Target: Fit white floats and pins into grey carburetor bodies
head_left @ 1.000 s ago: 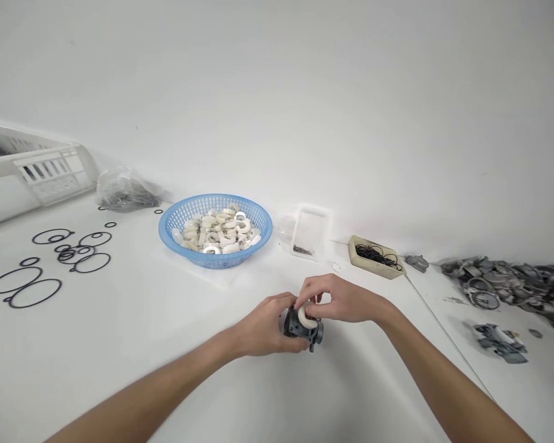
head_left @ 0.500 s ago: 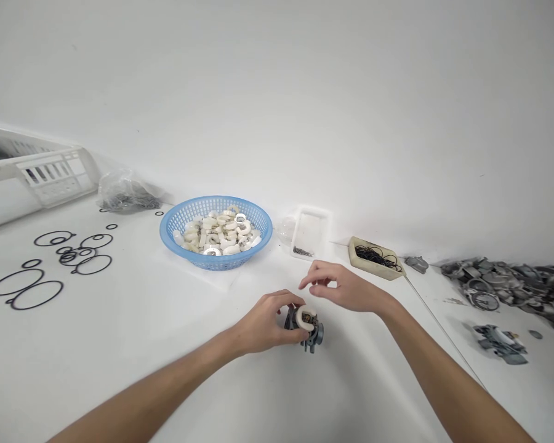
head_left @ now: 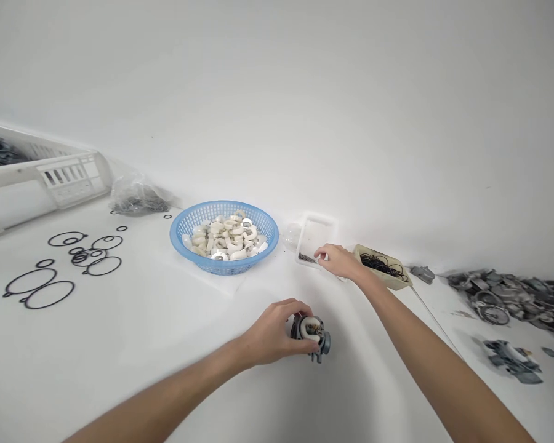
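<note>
My left hand [head_left: 277, 335] grips a grey metal carburetor [head_left: 325, 346], thumb on the near side and fingers round the far side. On top of the carburetor sits a white C-shaped float [head_left: 306, 329], with brass-coloured parts visible inside its curve. My right hand [head_left: 336, 259] reaches over the near right edge of a small white tray [head_left: 317, 229], fingers bent and fingertips drawn together. Thin dark metal pins [head_left: 306, 258] lie along the tray's near side, close to those fingertips. Whatever the fingertips hold is too small to make out.
A blue basket [head_left: 178, 245] of white floats stands left of the tray. Black rubber rings [head_left: 50, 295] lie at the left, before a white crate [head_left: 18, 200] and a plastic bag [head_left: 141, 197]. Rightward are a box of black rings [head_left: 390, 280], piled metal parts [head_left: 517, 301] and another carburetor [head_left: 512, 362].
My right hand has moved away from the carburetor, forward to the pin tray, and its fingers have drawn in. My left hand still holds the carburetor. The view has shifted slightly.
</note>
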{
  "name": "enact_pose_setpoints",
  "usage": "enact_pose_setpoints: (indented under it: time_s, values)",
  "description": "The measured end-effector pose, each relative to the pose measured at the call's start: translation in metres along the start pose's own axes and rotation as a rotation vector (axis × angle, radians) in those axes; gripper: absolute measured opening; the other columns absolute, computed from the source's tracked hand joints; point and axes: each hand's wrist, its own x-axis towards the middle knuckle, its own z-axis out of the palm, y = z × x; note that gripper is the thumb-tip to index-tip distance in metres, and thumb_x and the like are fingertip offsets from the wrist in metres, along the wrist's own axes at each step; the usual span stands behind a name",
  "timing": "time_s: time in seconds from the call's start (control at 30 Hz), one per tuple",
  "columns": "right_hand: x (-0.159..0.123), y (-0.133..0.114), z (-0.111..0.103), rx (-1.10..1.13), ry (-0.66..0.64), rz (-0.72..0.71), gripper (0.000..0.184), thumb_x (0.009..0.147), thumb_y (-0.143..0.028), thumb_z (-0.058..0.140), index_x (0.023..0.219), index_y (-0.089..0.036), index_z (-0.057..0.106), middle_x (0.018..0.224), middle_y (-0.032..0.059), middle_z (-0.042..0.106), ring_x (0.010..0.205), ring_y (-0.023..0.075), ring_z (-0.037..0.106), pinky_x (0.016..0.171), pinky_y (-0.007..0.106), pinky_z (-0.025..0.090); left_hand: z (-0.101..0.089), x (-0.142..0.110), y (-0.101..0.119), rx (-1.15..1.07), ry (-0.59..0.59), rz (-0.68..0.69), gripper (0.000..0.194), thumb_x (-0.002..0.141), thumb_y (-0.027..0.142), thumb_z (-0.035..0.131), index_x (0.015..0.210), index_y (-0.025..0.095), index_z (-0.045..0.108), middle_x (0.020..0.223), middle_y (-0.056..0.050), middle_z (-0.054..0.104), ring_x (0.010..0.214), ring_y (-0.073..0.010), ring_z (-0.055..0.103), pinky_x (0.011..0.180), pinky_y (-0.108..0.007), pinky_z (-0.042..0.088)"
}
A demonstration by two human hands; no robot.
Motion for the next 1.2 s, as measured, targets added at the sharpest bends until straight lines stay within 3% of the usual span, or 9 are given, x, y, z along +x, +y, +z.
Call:
enact_pose_setpoints:
  time_s: [0.4,0.8,1.03,1.2]
  values:
    - [0.058,-0.019,0.017,-0.253,-0.192,0.093,0.029,0.106,-0.036,0.068,0.128,-0.017,0.067,0.128,0.0101,0.068,0.108,0.0249,0.069,0.094,0.045,0.061,0.001,0.000,-0.001,-0.002,0.019,-0.023,0.044,0.073,0.037,0.093,0.110,0.024,0.074,0.111,-0.001,0.074,0.098,-0.0238,0.067,0.082,-0.030,0.046]
    - [0.069,-0.020,0.017,-0.177,-0.221,0.099,0.028,0.106,-0.036,0.069,0.126,-0.017,0.067,0.126,0.0098,0.068,0.106,0.0242,0.070,0.092,0.044,0.062,0.005,-0.001,-0.005,0.004,0.036,-0.001,0.042,0.073,0.039,0.091,0.109,0.025,0.074,0.106,0.000,0.073,0.093,-0.0224,0.066,0.077,-0.029,0.045]
    - [0.052,-0.012,0.008,0.131,-0.074,0.038,0.024,0.105,-0.038,0.069,0.111,-0.015,0.070,0.112,0.0063,0.071,0.096,0.0214,0.070,0.086,0.039,0.061,0.004,0.000,-0.006,0.024,0.037,0.012,0.044,0.074,0.040,0.092,0.109,0.025,0.073,0.107,-0.001,0.073,0.092,-0.0222,0.067,0.076,-0.029,0.046]
    - [-0.005,-0.007,0.006,0.499,0.032,-0.040,0.019,0.094,-0.036,0.073,0.091,-0.017,0.071,0.084,0.0023,0.071,0.083,0.0217,0.069,0.081,0.035,0.056,0.005,0.000,-0.009,0.033,0.041,0.037,0.042,0.076,0.040,0.091,0.110,0.025,0.072,0.107,-0.001,0.074,0.093,-0.0224,0.068,0.078,-0.030,0.047]
